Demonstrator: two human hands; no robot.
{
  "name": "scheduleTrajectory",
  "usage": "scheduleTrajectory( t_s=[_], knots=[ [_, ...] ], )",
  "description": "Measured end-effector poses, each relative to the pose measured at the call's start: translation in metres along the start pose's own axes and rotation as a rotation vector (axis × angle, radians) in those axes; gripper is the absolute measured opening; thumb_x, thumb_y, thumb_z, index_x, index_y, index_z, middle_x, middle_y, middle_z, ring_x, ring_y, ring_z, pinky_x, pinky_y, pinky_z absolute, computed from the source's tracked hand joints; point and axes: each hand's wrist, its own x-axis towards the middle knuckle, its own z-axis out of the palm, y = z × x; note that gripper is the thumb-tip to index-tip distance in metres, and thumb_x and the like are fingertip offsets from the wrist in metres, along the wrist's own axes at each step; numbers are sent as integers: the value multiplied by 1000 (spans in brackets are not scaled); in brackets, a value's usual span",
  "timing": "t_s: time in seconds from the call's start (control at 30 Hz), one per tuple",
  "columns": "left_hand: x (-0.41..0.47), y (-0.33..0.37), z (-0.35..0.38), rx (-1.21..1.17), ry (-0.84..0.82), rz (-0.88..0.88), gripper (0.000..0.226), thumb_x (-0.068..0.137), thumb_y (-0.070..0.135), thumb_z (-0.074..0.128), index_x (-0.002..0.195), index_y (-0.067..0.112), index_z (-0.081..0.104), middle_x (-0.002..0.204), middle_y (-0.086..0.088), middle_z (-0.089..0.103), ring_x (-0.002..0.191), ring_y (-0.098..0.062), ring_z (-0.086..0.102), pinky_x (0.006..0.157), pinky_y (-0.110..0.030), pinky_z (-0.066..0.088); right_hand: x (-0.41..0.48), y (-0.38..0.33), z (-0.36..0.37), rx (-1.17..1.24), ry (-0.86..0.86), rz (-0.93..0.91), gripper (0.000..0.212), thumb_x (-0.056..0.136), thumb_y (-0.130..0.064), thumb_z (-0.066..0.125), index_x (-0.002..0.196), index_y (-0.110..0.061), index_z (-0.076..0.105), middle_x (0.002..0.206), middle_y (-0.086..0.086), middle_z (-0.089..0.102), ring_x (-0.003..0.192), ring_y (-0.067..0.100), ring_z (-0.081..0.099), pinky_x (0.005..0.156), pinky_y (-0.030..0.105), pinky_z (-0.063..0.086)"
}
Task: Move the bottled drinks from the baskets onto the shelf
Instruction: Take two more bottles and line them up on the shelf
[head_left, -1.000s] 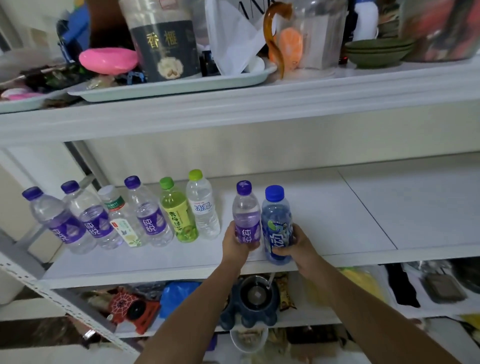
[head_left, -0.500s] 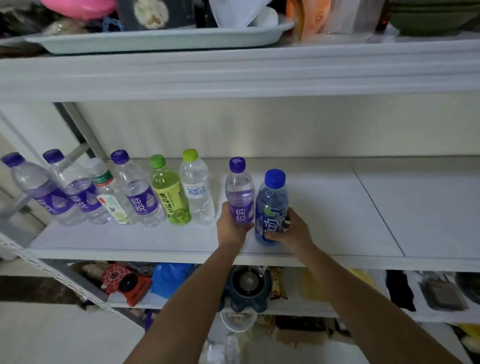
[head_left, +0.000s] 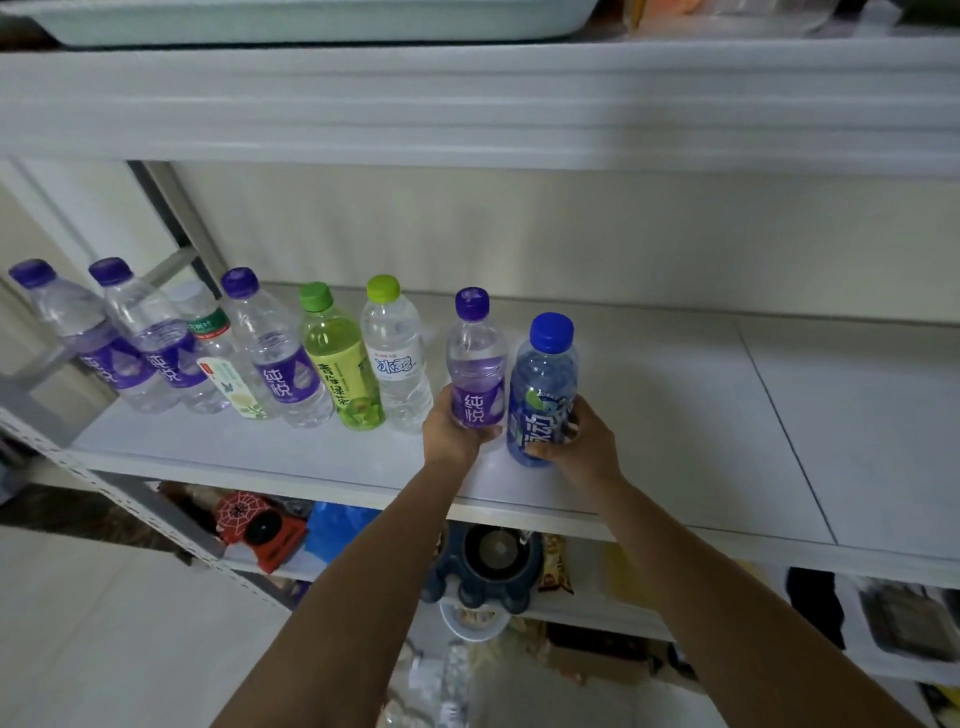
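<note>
- White shelf (head_left: 675, 415) spans mid-frame, its board bare on the right.
- Six upright bottles (head_left: 291, 358) line up at centre left on the shelf.
- At frame centre, left hand (head_left: 449, 431) is wrapped around the purple-capped bottle (head_left: 477, 364).
- Just right of it, right hand (head_left: 582, 441) grips the blue-capped bottle (head_left: 543, 384); both bottles stand upright side by side on the shelf.

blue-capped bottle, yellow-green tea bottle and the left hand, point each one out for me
blue-capped bottle (head_left: 545, 379): head view, on its clear body above the label.
yellow-green tea bottle (head_left: 340, 371): head view, on its label.
left hand (head_left: 451, 432): head view, on the back of the hand.
</note>
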Motion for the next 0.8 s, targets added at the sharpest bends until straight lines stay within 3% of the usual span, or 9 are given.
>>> scheduleTrajectory(
  t_s=[0.1, 0.23, 0.33, 0.4, 0.47, 0.6, 0.73, 0.8],
  knots=[
    [-2, 0, -5, 25, -12, 10, 58, 74, -17, 67, 127, 4, 51, 116, -9, 59, 97, -20, 54, 51, -10, 51, 5, 2, 3, 18, 9, -1, 80, 50, -24, 83, 123, -15, 53, 115, 5, 65, 109, 29, 61, 95, 51, 47],
    [-1, -4, -7, 21, -15, 2, 63, 73, -17, 68, 129, 5, 50, 120, -8, 59, 101, -19, 53, 54, -12, 50, 8, 3, 3, -8, -8, -28, 70, 65, -7, 83, 127, -11, 50, 120, 9, 63, 111, 30, 59, 98, 49, 45],
    [0, -9, -6, 5, -12, 11, 65, 73, -16, 69, 130, 8, 49, 124, -8, 59, 104, -19, 53, 69, -17, 50, 8, 2, 3, -40, -23, -50, 78, 62, -19, 84, 130, -13, 47, 123, 7, 62, 113, 28, 58, 97, 39, 46],
    [-2, -12, -7, 30, -14, 16, 68, 72, -13, 71, 132, 10, 48, 127, -8, 58, 110, -20, 54, 84, -28, 49, 3, 2, 4, -101, -26, -75, 80, 64, -29, 80, 133, -14, 44, 125, 6, 60, 114, 26, 57, 91, 30, 43],
    [-8, -16, -11, 99, -8, 4, 76, 71, -7, 76, 137, 11, 43, 132, -7, 55, 119, -21, 51, 92, -31, 45, -10, 12, 7, -231, 52, -134, 75, 74, -32, 77, 136, -15, 40, 130, 8, 56, 117, 28, 55, 91, 33, 45],
    [-44, -33, -34, 412, -10, 67, 94, 72, 20, 83, 148, 15, 29, 146, -6, 41, 134, -24, 40, 106, -35, 36, -58, 35, 11, -702, 136, -199, 79, 82, -48, 66, 141, -4, 36, 146, 20, 38, 134, 34, 38, 110, 43, 32],
    [-89, -53, -81, 1159, 12, 362, 87, 90, 42, 60, 153, 22, 4, 160, -5, 12, 145, -23, 19, 117, -37, 20, -94, 35, 24, -1012, -26, -521, 75, 67, -52, 76, 122, -4, 59, 130, 20, 56, 118, 35, 54, 101, 46, 43],
    [-114, -60, -113, 1385, 74, 348, 85, 93, 54, 46, 152, 26, -9, 161, -1, -8, 148, -21, -1, 120, -38, 1, -103, 22, 41, -1099, -140, -676, 81, 62, -57, 78, 122, -6, 60, 131, 18, 57, 120, 33, 54, 103, 49, 39]
  ],
)
